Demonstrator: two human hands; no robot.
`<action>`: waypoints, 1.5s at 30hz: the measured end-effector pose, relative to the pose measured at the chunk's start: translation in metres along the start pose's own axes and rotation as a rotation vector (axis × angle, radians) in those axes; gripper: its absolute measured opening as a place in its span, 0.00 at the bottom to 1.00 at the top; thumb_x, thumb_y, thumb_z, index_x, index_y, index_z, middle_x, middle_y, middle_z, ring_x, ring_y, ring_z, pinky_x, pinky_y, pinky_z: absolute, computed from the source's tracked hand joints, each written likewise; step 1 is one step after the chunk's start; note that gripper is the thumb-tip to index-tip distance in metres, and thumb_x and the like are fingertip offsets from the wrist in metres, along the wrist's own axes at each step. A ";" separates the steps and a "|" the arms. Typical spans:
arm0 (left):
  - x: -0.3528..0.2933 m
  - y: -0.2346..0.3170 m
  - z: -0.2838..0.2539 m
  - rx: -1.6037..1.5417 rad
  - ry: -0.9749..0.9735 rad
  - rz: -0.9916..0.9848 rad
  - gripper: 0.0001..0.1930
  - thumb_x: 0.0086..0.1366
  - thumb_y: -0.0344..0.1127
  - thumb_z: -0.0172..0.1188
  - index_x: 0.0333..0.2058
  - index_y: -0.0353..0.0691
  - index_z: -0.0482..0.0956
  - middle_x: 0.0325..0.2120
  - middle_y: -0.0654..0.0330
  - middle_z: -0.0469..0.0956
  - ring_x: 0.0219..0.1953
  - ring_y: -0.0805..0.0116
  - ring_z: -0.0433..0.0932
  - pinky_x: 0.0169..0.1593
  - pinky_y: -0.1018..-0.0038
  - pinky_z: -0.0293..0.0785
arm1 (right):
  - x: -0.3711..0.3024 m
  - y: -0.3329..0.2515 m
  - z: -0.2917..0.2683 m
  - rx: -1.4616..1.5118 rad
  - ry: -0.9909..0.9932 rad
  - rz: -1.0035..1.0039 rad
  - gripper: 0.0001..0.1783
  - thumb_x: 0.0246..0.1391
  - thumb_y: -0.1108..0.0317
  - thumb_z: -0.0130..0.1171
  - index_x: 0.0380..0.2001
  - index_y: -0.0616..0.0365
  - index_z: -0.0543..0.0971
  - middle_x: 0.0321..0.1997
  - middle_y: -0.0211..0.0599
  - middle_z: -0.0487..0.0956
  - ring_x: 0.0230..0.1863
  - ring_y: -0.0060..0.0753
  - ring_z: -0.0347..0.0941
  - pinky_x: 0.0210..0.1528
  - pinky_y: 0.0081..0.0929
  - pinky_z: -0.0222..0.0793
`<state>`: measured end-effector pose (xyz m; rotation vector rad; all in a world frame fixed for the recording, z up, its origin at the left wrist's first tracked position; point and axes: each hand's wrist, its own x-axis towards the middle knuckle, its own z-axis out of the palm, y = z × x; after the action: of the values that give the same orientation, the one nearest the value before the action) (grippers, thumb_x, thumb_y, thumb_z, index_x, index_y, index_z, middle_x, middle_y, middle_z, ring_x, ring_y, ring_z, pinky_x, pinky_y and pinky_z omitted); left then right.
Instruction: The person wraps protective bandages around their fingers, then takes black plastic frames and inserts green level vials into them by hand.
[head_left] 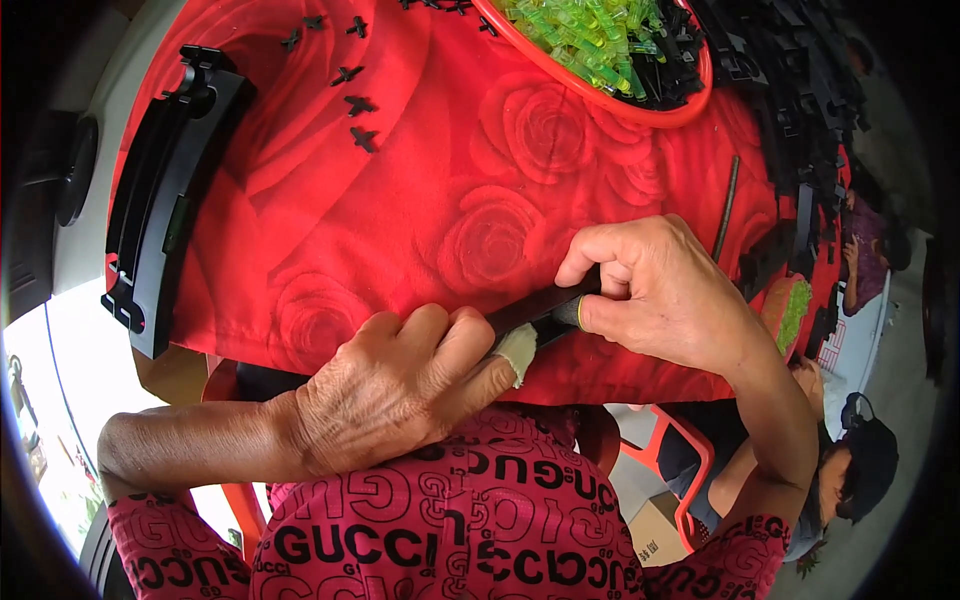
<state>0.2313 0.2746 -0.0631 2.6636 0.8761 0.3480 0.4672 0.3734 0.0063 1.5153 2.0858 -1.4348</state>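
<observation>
A long black plastic part is held between my two hands over the near edge of the red rose-patterned tablecloth. My left hand is closed round its left end, with a pale wrap on the thumb. At the other end, my right hand pinches the part between thumb and curled fingers. A thin yellow-green edge shows at the right thumb tip; I cannot make out what it is. My fingers hide much of the part.
A long curved black housing lies at the left. Small black cross-shaped pieces are scattered beyond. A red basin holds clear yellow-green pieces. Black parts pile up at right, near a thin dark rod. Another person sits at lower right.
</observation>
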 end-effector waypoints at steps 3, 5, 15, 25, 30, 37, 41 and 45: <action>0.001 -0.001 0.002 -0.007 0.015 0.003 0.21 0.62 0.43 0.61 0.53 0.47 0.80 0.35 0.58 0.67 0.28 0.67 0.71 0.22 0.72 0.69 | 0.000 0.004 0.002 0.030 0.008 -0.029 0.10 0.46 0.82 0.62 0.34 0.64 0.80 0.11 0.26 0.67 0.15 0.10 0.60 0.19 0.23 0.54; 0.001 -0.002 0.002 -0.023 0.021 0.007 0.20 0.62 0.43 0.62 0.52 0.47 0.81 0.34 0.58 0.67 0.28 0.67 0.71 0.21 0.72 0.69 | 0.001 0.001 0.000 0.011 -0.004 -0.001 0.04 0.45 0.80 0.62 0.27 0.65 0.78 0.11 0.36 0.71 0.13 0.23 0.68 0.21 0.29 0.61; 0.004 -0.005 0.000 0.040 0.064 0.045 0.11 0.62 0.41 0.59 0.42 0.48 0.80 0.33 0.63 0.69 0.30 0.74 0.71 0.24 0.80 0.67 | 0.002 0.003 -0.004 0.042 -0.025 0.006 0.04 0.46 0.80 0.62 0.28 0.65 0.78 0.12 0.36 0.70 0.14 0.23 0.67 0.21 0.30 0.60; 0.003 -0.006 0.001 0.044 0.074 0.046 0.12 0.59 0.40 0.59 0.42 0.48 0.80 0.33 0.63 0.70 0.29 0.75 0.71 0.23 0.80 0.65 | 0.004 0.005 -0.003 0.048 -0.060 0.025 0.08 0.45 0.81 0.62 0.32 0.65 0.79 0.12 0.30 0.67 0.15 0.14 0.61 0.20 0.26 0.54; 0.005 -0.006 0.000 0.052 0.053 0.044 0.11 0.59 0.40 0.59 0.40 0.48 0.80 0.32 0.63 0.70 0.28 0.75 0.71 0.23 0.80 0.65 | 0.001 0.005 0.003 0.021 0.005 -0.003 0.10 0.44 0.83 0.61 0.34 0.63 0.79 0.10 0.26 0.63 0.14 0.11 0.56 0.19 0.24 0.51; 0.004 -0.005 0.001 0.003 0.079 0.037 0.09 0.60 0.39 0.60 0.39 0.48 0.79 0.33 0.62 0.70 0.29 0.73 0.71 0.24 0.79 0.67 | -0.001 0.002 0.005 -0.013 0.046 -0.022 0.09 0.45 0.83 0.62 0.33 0.63 0.80 0.11 0.27 0.66 0.15 0.11 0.58 0.19 0.24 0.53; -0.003 -0.003 0.006 -0.168 0.042 -0.042 0.19 0.60 0.42 0.65 0.49 0.46 0.80 0.37 0.54 0.71 0.30 0.61 0.74 0.28 0.65 0.76 | -0.007 0.005 0.012 -0.060 0.158 -0.077 0.06 0.46 0.80 0.61 0.31 0.66 0.80 0.14 0.43 0.74 0.15 0.32 0.72 0.22 0.33 0.64; -0.007 0.002 -0.009 -0.408 0.193 -0.087 0.25 0.63 0.39 0.67 0.56 0.38 0.72 0.45 0.46 0.75 0.37 0.46 0.80 0.35 0.56 0.80 | -0.029 -0.007 0.019 -0.084 0.206 -0.078 0.06 0.47 0.79 0.62 0.31 0.65 0.81 0.15 0.44 0.74 0.15 0.37 0.74 0.22 0.34 0.65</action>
<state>0.2236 0.2706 -0.0548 2.2357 0.8657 0.6917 0.4676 0.3403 0.0192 1.6274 2.3154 -1.2442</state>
